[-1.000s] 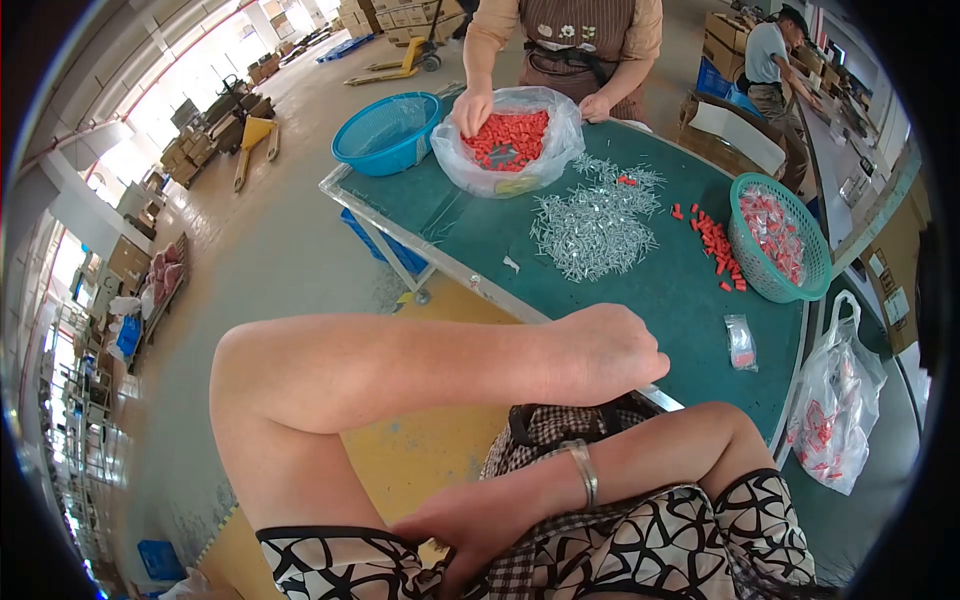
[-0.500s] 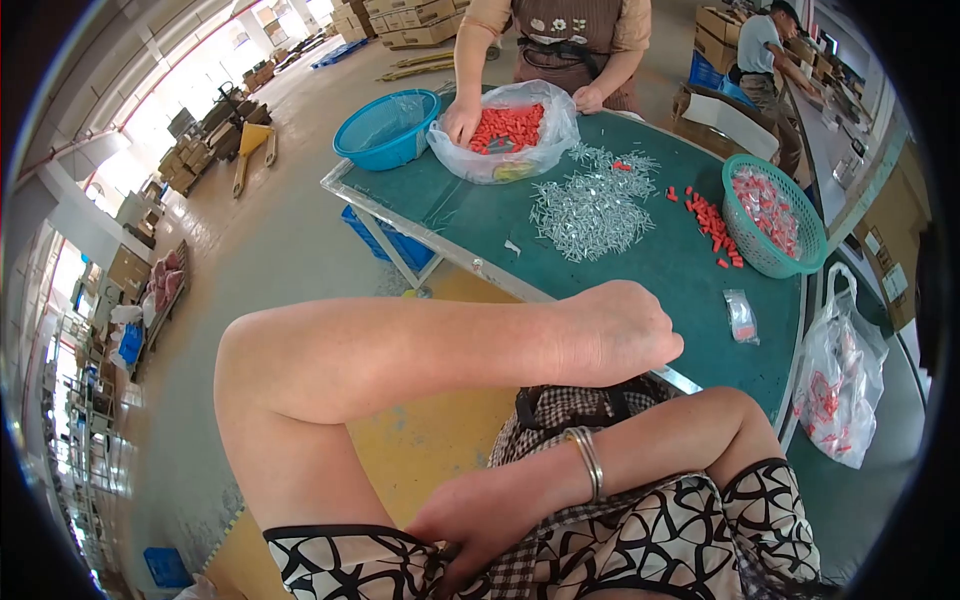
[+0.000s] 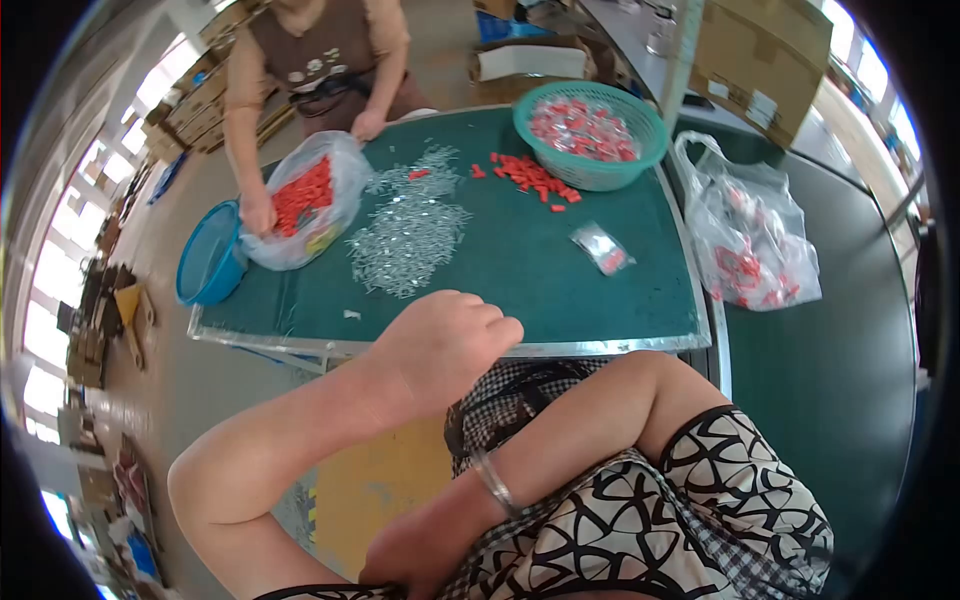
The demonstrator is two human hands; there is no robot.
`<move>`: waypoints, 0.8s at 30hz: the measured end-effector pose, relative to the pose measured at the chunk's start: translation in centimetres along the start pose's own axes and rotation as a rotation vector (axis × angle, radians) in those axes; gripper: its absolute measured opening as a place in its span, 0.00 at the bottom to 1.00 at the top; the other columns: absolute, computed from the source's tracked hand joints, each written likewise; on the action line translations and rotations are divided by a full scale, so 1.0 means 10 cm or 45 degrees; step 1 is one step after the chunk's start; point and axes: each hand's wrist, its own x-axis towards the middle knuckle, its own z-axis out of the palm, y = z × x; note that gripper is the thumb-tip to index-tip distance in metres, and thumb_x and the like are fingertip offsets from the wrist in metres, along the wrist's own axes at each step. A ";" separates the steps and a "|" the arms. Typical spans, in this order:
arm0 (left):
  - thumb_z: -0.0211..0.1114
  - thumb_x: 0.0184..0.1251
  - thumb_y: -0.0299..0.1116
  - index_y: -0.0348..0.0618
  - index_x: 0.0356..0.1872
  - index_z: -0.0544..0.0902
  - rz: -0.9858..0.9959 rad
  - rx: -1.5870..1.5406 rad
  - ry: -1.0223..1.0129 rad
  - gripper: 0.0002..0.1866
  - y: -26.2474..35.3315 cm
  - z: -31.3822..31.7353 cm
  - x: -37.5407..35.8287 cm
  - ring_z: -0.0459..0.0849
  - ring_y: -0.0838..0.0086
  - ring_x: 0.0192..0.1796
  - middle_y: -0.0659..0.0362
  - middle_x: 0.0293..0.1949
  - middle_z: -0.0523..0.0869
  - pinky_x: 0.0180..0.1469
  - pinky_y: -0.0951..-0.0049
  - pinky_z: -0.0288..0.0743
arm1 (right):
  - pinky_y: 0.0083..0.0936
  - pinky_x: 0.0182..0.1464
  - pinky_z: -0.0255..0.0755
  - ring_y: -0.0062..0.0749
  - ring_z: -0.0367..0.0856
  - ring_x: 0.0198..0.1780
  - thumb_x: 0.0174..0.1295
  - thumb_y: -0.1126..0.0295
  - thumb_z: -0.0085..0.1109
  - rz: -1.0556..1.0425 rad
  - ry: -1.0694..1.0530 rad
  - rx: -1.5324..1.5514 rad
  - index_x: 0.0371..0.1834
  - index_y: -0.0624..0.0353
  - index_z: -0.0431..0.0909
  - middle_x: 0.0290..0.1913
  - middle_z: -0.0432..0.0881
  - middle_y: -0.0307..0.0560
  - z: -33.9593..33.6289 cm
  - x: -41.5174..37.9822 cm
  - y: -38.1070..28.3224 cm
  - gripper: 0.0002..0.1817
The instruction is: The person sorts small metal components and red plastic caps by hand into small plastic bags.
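Note:
My left hand (image 3: 445,345) is closed in a fist, back of the hand up, above the near edge of the green table (image 3: 480,300). Its palm is hidden, so any contents do not show. Across my body reaches my right hand (image 3: 420,545), below a silver bracelet (image 3: 495,483). It rests against my patterned clothes near the left side, its fingertips hidden. Beyond my left hand lies a pile of small clear pieces (image 3: 405,240). Small red pieces (image 3: 535,178) are scattered farther back, and a small clear packet (image 3: 602,249) lies at the right.
Across the table, a person's hand (image 3: 258,212) is in a plastic bag (image 3: 345,185) of red pieces. A blue basin (image 3: 212,265) stands at left. A green basket (image 3: 592,178) holds red-and-clear packets. A white bag (image 3: 755,235) sits on the surface at right.
My view has turned right, so the table now lies straight ahead. My left fist appears lower and farther left; my right hand is still against my clothes.

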 end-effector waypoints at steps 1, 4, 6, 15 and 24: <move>0.66 0.52 0.25 0.41 0.34 0.79 0.013 -0.026 -0.019 0.08 -0.05 0.03 0.06 0.80 0.60 0.34 0.56 0.28 0.80 0.37 0.62 0.74 | 0.36 0.47 0.73 0.41 0.79 0.41 0.70 0.55 0.57 -0.023 0.021 0.040 0.50 0.73 0.78 0.41 0.85 0.61 -0.02 -0.01 0.05 0.26; 0.66 0.53 0.25 0.41 0.34 0.79 0.053 -0.090 -0.063 0.08 -0.20 0.12 0.27 0.80 0.60 0.34 0.56 0.28 0.80 0.37 0.62 0.74 | 0.36 0.47 0.73 0.40 0.79 0.40 0.70 0.55 0.57 -0.059 0.078 0.107 0.50 0.73 0.78 0.41 0.84 0.61 -0.10 -0.05 0.14 0.26; 0.66 0.54 0.25 0.41 0.35 0.79 0.074 -0.133 -0.093 0.08 -0.29 0.18 0.36 0.80 0.59 0.34 0.57 0.28 0.80 0.36 0.62 0.74 | 0.36 0.46 0.72 0.40 0.78 0.40 0.70 0.54 0.57 -0.068 0.116 0.140 0.50 0.73 0.78 0.41 0.84 0.62 -0.17 -0.12 0.19 0.26; 0.62 0.56 0.24 0.42 0.32 0.76 0.091 -0.340 -0.058 0.04 -0.75 0.42 0.90 0.80 0.59 0.33 0.56 0.25 0.78 0.38 0.61 0.74 | 0.37 0.49 0.72 0.39 0.78 0.41 0.71 0.55 0.55 0.028 0.255 0.216 0.54 0.75 0.76 0.45 0.84 0.62 -0.65 -0.82 0.10 0.27; 0.63 0.57 0.25 0.41 0.33 0.77 0.363 0.143 0.044 0.04 -0.90 0.07 1.53 0.82 0.60 0.34 0.56 0.28 0.80 0.39 0.64 0.75 | 0.32 0.54 0.72 0.33 0.77 0.48 0.71 0.57 0.56 -0.124 0.437 0.301 0.58 0.72 0.74 0.47 0.83 0.57 -0.55 -0.82 0.29 0.25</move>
